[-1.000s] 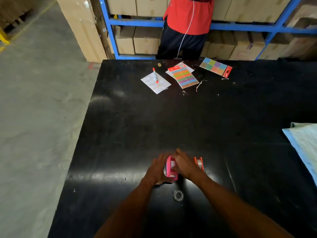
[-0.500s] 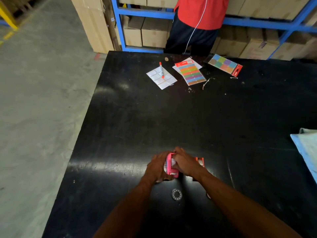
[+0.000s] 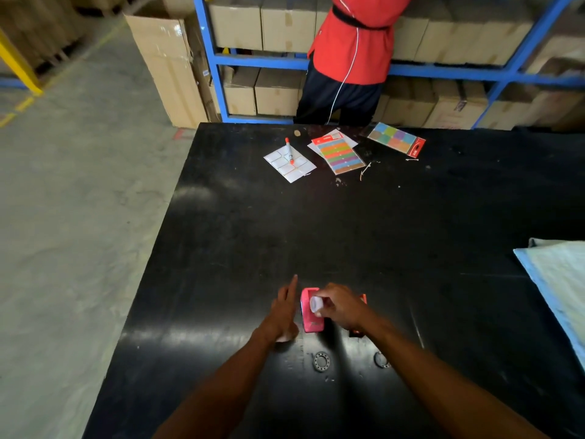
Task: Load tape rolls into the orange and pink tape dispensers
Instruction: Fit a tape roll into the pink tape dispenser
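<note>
The pink tape dispenser [image 3: 311, 323] stands on the black table [image 3: 316, 232] near the front edge. My right hand [image 3: 340, 305] pinches a small whitish tape roll [image 3: 315, 303] right over the dispenser's top. My left hand [image 3: 285, 312] rests just left of the dispenser, index finger stretched out, touching its side or very close; something pale shows under its heel. The orange tape dispenser [image 3: 363, 300] is mostly hidden behind my right hand. Two small ring-shaped cores [image 3: 321, 361] [image 3: 380, 359] lie on the table nearer to me.
At the far edge lie a white label sheet with an orange marker [image 3: 288, 150], a pack of coloured strips [image 3: 340, 155] and a pack of coloured squares [image 3: 395, 139]. A pale blue cloth [image 3: 560, 280] sits at the right. A person in red [image 3: 351, 52] stands by blue shelving with cartons.
My left hand has come off the pink dispenser and opened with the index finger out. My right hand now holds the tape roll above the dispenser. A second ring is visible.
</note>
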Demonstrator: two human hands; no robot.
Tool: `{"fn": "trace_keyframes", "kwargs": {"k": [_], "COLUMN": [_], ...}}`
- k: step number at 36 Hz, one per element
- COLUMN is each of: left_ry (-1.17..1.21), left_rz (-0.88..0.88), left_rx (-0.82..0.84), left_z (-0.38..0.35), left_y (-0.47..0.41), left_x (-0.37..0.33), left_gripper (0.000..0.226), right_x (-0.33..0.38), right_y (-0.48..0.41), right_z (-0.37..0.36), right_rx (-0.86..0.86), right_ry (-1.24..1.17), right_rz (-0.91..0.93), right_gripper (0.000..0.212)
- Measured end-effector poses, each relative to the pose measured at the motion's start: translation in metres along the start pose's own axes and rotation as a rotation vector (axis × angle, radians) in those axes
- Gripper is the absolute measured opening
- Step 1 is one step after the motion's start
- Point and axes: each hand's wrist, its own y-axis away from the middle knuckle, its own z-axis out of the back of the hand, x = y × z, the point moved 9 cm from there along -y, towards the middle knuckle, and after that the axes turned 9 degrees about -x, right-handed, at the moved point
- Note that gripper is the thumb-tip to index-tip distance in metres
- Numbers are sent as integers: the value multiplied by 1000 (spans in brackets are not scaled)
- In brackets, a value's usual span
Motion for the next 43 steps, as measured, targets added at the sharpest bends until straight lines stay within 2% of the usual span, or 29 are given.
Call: {"fn": "trace_keyframes", "kwargs": {"k": [3, 5, 8, 11, 17, 23, 25, 28, 36, 40, 43], "left_ry": [207, 389, 609, 776, 919, 815, 802, 792, 782, 908, 975], "left_rz": [-42, -7, 134, 151, 174, 82, 84, 49, 189, 242, 245], "left_rx": [-153, -211, -149, -239, -311, -327, -283, -263, -342, -337, -326], "left_z": [15, 15, -3, 3, -3, -2, -3, -6, -16, -19, -18], "left_y": [19, 34, 56, 79, 101, 106, 109, 110, 105, 107, 107], "left_x": [-7, -9, -9, -28, -41, -51, -57, -61, -30, -22, -15], "left_gripper": [79, 46, 42, 17, 17, 15, 22, 19, 10, 14, 9], "right_x": [6, 8, 22, 32, 27, 29, 27, 22, 22, 13, 1], "right_y": [14, 20, 32, 44, 64, 76, 78, 80, 86, 95, 102], "right_z": [3, 2, 2, -1, -7, 3, 3, 2, 0, -4, -11], "right_rx": [-41, -71, -102, -110, -150, -180, -183, -165, -104, -100, -61], "right_ry": [-11, -14, -66, -108, -94, -78, -52, -15, 16, 51, 64], "right_rz": [7, 0, 2, -10, -23, -38, -50, -86, -116, -131, -183], "right_gripper": [30, 27, 14, 11, 18, 7, 12, 22, 14, 17, 16]}}
